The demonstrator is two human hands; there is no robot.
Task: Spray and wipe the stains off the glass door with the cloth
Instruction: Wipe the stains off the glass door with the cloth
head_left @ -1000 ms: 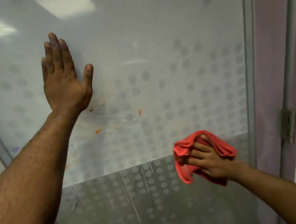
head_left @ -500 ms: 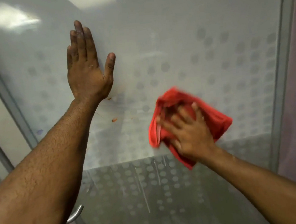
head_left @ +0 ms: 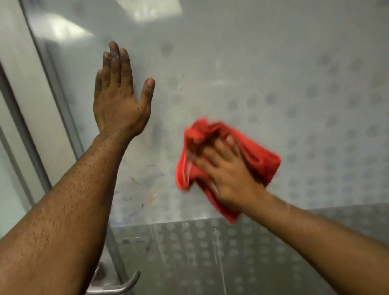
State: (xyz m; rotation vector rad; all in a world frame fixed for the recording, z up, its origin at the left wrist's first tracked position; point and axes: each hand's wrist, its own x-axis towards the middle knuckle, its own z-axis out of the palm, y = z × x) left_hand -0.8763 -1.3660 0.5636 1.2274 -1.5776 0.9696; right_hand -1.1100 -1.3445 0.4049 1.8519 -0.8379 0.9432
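The frosted glass door (head_left: 275,56) with a grey dot pattern fills the view. My left hand (head_left: 119,100) lies flat against the glass at upper left, fingers straight and pointing up. My right hand (head_left: 229,175) presses a crumpled red cloth (head_left: 261,162) against the glass at centre, blurred by motion. Faint orange and dark stains (head_left: 152,196) mark the glass just left of the cloth, below my left wrist. Pale drip streaks (head_left: 219,252) run down the darker lower band of the door. No spray bottle is visible.
A metal lever handle (head_left: 117,289) sticks out at the door's lower left edge. The grey door frame (head_left: 14,112) runs up the left side, with another glass pane beyond it. Ceiling lights reflect in the upper glass.
My right hand has carried the cloth up from the lower band and leftward across the glass. The small orange marks in its path no longer show. The view has shifted, bringing the left frame and handle in.
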